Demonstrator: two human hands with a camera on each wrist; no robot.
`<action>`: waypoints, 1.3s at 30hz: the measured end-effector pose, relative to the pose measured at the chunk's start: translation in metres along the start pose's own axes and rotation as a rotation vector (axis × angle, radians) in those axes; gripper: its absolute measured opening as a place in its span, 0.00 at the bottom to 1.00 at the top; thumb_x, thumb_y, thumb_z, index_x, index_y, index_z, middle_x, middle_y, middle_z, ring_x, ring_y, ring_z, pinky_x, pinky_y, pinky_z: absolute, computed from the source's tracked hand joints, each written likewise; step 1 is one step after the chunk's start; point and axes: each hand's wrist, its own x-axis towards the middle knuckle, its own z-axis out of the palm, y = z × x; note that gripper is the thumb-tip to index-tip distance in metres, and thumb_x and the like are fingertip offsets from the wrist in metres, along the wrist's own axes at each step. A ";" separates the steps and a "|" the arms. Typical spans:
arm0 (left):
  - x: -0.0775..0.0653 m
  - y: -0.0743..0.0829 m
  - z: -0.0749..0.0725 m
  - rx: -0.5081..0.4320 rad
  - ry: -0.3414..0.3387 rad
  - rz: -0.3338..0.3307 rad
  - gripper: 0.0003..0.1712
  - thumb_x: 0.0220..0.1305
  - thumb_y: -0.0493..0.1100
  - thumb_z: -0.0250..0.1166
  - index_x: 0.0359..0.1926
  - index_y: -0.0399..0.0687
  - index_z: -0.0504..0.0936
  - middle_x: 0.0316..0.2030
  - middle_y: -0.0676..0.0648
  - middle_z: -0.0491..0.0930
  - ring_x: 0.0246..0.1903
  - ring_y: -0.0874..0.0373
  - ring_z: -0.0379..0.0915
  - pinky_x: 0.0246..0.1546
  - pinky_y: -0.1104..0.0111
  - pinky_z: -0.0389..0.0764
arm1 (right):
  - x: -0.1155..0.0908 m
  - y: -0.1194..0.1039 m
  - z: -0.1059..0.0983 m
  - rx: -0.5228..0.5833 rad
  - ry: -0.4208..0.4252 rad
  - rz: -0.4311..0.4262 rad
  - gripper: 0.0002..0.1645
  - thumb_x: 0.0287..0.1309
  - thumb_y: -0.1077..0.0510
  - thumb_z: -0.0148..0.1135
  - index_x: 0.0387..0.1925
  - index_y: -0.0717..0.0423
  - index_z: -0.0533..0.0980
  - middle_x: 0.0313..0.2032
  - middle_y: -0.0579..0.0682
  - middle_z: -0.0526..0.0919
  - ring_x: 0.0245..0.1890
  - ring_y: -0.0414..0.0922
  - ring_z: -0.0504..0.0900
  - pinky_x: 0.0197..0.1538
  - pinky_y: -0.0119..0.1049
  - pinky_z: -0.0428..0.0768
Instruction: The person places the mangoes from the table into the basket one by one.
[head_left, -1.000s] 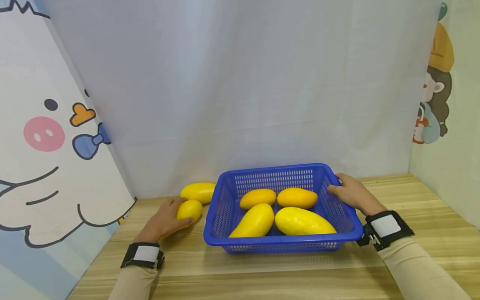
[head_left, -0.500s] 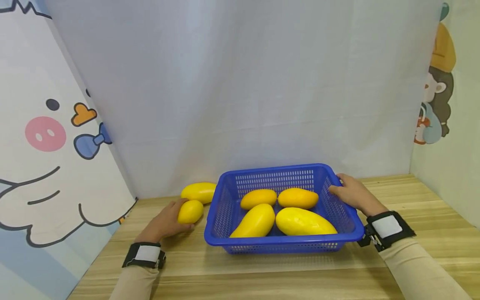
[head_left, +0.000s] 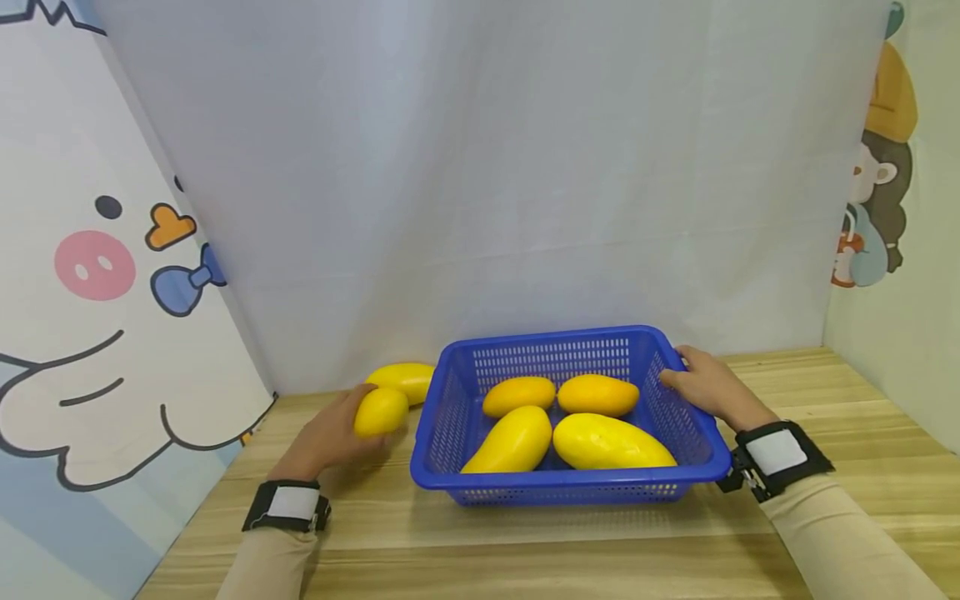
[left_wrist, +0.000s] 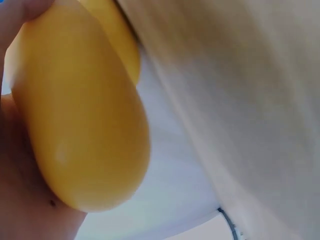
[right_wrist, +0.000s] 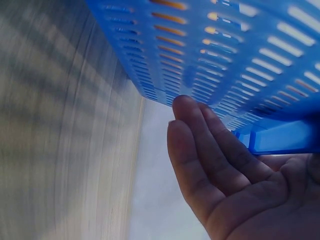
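My left hand (head_left: pixel 326 433) grips a smooth yellow mango (head_left: pixel 382 412) just left of the basket, held close over the table. In the left wrist view this mango (left_wrist: pixel 82 120) fills much of the picture, its rounded end free of the fingers. Another mango (head_left: pixel 408 379) lies behind it against the basket's left side. My right hand (head_left: pixel 712 387) holds the right rim of a blue slotted plastic basket (head_left: pixel 562 478), thumb over the rim. From the right wrist, my fingers (right_wrist: pixel 187 150) show along the basket's outer wall. Several yellow mangoes (head_left: pixel 611 442) rest inside the basket.
The basket stands on a wood-grain table (head_left: pixel 465 558). A pale curtain (head_left: pixel 540 183) closes off the back. Cartoon-printed panels (head_left: pixel 97 350) stand at the left, and a pale wall (head_left: pixel 915 333) is on the right.
My left hand has closed round the front mango and raised it slightly, so it now overlaps the mango behind. My right hand and the basket stay in place.
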 end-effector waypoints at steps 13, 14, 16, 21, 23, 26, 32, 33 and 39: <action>0.002 0.011 -0.022 0.034 0.191 0.076 0.53 0.46 0.74 0.60 0.67 0.51 0.58 0.52 0.39 0.69 0.44 0.48 0.68 0.42 0.51 0.72 | 0.002 0.003 0.001 -0.009 0.005 -0.004 0.37 0.62 0.50 0.47 0.62 0.74 0.54 0.52 0.73 0.69 0.44 0.59 0.75 0.43 0.50 0.76; 0.002 0.011 -0.023 0.033 0.196 0.076 0.52 0.46 0.74 0.60 0.67 0.52 0.58 0.52 0.39 0.69 0.44 0.48 0.68 0.42 0.51 0.72 | 0.002 0.003 0.001 -0.011 0.006 -0.005 0.37 0.62 0.50 0.47 0.62 0.74 0.54 0.52 0.73 0.69 0.44 0.59 0.75 0.43 0.50 0.76; 0.002 0.010 -0.023 0.027 0.205 0.073 0.52 0.46 0.73 0.61 0.67 0.52 0.57 0.52 0.39 0.69 0.44 0.48 0.68 0.42 0.51 0.72 | 0.001 0.003 0.001 -0.016 0.005 -0.007 0.37 0.62 0.50 0.46 0.62 0.74 0.54 0.53 0.73 0.68 0.44 0.60 0.75 0.43 0.51 0.76; 0.001 0.010 -0.025 -0.001 0.235 0.071 0.50 0.47 0.66 0.65 0.67 0.54 0.57 0.54 0.39 0.68 0.47 0.47 0.67 0.43 0.49 0.71 | 0.001 0.002 0.001 -0.021 0.000 -0.007 0.38 0.63 0.49 0.46 0.63 0.74 0.53 0.54 0.74 0.67 0.47 0.62 0.73 0.45 0.54 0.75; 0.001 0.012 -0.027 -0.018 0.245 0.074 0.49 0.48 0.64 0.66 0.68 0.54 0.57 0.55 0.39 0.67 0.48 0.47 0.66 0.45 0.48 0.70 | 0.001 0.002 0.001 -0.016 -0.001 -0.008 0.38 0.63 0.49 0.46 0.63 0.74 0.54 0.54 0.74 0.67 0.47 0.62 0.73 0.45 0.54 0.74; 0.002 0.016 -0.029 -0.041 0.258 0.073 0.49 0.48 0.63 0.66 0.68 0.55 0.56 0.55 0.39 0.67 0.48 0.47 0.65 0.45 0.48 0.70 | 0.001 0.002 0.001 -0.007 -0.004 -0.007 0.37 0.63 0.49 0.46 0.63 0.74 0.54 0.54 0.73 0.67 0.47 0.62 0.73 0.45 0.53 0.75; 0.006 0.030 -0.032 -0.075 0.316 0.101 0.50 0.49 0.65 0.65 0.68 0.53 0.56 0.54 0.40 0.68 0.47 0.48 0.66 0.46 0.49 0.70 | 0.000 0.002 0.002 -0.006 -0.004 -0.006 0.37 0.63 0.49 0.46 0.62 0.74 0.54 0.54 0.73 0.67 0.47 0.62 0.73 0.45 0.53 0.74; 0.007 0.033 -0.033 -0.076 0.330 0.112 0.50 0.49 0.65 0.65 0.68 0.53 0.56 0.54 0.40 0.68 0.47 0.48 0.66 0.46 0.50 0.70 | 0.000 0.002 0.002 -0.007 -0.003 -0.007 0.37 0.63 0.49 0.46 0.62 0.74 0.54 0.54 0.73 0.67 0.48 0.62 0.73 0.45 0.53 0.74; 0.011 0.050 -0.040 -0.086 0.383 0.162 0.50 0.47 0.67 0.65 0.68 0.56 0.57 0.54 0.41 0.69 0.46 0.50 0.67 0.44 0.52 0.72 | 0.000 0.000 0.002 -0.012 0.000 -0.015 0.37 0.63 0.50 0.46 0.62 0.75 0.54 0.54 0.74 0.67 0.48 0.63 0.73 0.46 0.55 0.74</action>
